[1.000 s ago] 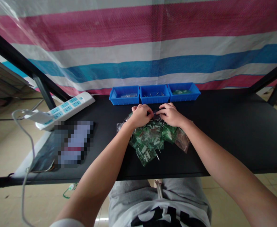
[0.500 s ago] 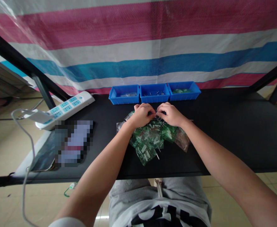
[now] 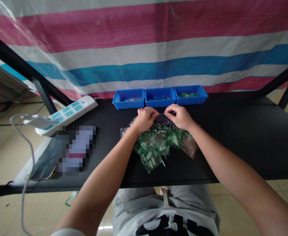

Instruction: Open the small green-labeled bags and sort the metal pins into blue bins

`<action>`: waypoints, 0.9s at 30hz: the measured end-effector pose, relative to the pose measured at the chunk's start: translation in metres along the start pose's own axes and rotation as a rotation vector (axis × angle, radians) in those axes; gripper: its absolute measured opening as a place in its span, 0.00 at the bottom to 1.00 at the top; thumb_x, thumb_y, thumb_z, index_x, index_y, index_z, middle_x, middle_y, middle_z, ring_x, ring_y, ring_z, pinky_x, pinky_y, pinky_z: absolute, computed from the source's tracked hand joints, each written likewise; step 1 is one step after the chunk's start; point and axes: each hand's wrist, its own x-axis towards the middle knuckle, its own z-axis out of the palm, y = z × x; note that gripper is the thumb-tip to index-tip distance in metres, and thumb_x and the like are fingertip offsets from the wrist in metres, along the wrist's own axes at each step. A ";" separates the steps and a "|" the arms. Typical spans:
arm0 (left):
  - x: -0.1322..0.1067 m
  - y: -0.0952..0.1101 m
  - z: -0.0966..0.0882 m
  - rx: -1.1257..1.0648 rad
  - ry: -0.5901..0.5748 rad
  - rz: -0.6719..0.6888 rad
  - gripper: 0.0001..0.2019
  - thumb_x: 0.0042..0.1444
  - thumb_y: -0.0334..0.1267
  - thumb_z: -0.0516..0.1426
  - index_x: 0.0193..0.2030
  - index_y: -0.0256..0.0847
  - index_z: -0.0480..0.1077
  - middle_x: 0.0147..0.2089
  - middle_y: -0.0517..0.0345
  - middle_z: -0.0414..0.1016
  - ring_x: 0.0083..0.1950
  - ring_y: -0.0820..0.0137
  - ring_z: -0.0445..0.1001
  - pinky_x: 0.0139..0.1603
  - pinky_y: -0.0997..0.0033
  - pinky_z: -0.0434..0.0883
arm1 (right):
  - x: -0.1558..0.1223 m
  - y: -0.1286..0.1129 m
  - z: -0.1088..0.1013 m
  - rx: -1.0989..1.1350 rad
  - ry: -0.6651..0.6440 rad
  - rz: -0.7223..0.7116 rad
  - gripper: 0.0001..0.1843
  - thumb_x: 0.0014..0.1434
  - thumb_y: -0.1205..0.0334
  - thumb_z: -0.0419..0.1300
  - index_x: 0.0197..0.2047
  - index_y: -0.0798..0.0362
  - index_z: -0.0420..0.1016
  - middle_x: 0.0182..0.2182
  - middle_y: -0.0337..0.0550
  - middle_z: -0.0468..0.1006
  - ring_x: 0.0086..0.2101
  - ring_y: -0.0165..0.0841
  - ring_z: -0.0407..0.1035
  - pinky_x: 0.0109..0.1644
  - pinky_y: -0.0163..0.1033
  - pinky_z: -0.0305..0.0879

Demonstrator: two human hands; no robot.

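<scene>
My left hand (image 3: 145, 118) and my right hand (image 3: 179, 116) are both closed in a pinch, raised a little over a pile of small clear bags with green circuit boards (image 3: 158, 144). Between the two hands stretches a thin, nearly see-through thing (image 3: 161, 114), too small to name. Each hand grips one end of it. The pile lies on the black table (image 3: 232, 137) right below my hands. Behind them stand three blue bins: the left bin (image 3: 128, 98), the middle bin (image 3: 160, 96) and the right bin (image 3: 190, 94).
A white power strip (image 3: 67, 113) with blue sockets lies at the back left, with a white plug and cable (image 3: 39, 122) by it. A blurred-out object (image 3: 75, 149) rests on the table's left part. A striped tarpaulin (image 3: 144, 42) hangs behind the table.
Both hands have risen slightly off the pile and moved apart a little. The thin thing between them now shows stretched out.
</scene>
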 end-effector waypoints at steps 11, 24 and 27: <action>-0.001 -0.003 0.002 -0.082 0.140 0.048 0.04 0.56 0.36 0.59 0.35 0.39 0.75 0.40 0.53 0.79 0.42 0.66 0.76 0.49 0.65 0.67 | -0.001 -0.002 0.001 0.038 -0.098 0.139 0.16 0.58 0.53 0.58 0.27 0.55 0.78 0.26 0.44 0.80 0.28 0.35 0.71 0.33 0.38 0.61; -0.001 0.001 -0.003 -0.007 0.072 0.004 0.21 0.65 0.42 0.46 0.26 0.38 0.73 0.30 0.53 0.78 0.34 0.68 0.75 0.42 0.69 0.66 | 0.000 -0.001 -0.003 0.064 0.037 -0.082 0.12 0.59 0.58 0.60 0.28 0.51 0.81 0.32 0.43 0.83 0.37 0.38 0.76 0.48 0.43 0.67; -0.002 0.000 -0.003 -0.043 0.053 -0.019 0.21 0.65 0.43 0.46 0.29 0.38 0.73 0.32 0.53 0.79 0.35 0.68 0.75 0.42 0.70 0.67 | 0.000 -0.003 -0.004 0.052 0.044 -0.069 0.12 0.60 0.57 0.60 0.28 0.49 0.82 0.33 0.43 0.84 0.39 0.39 0.76 0.49 0.44 0.67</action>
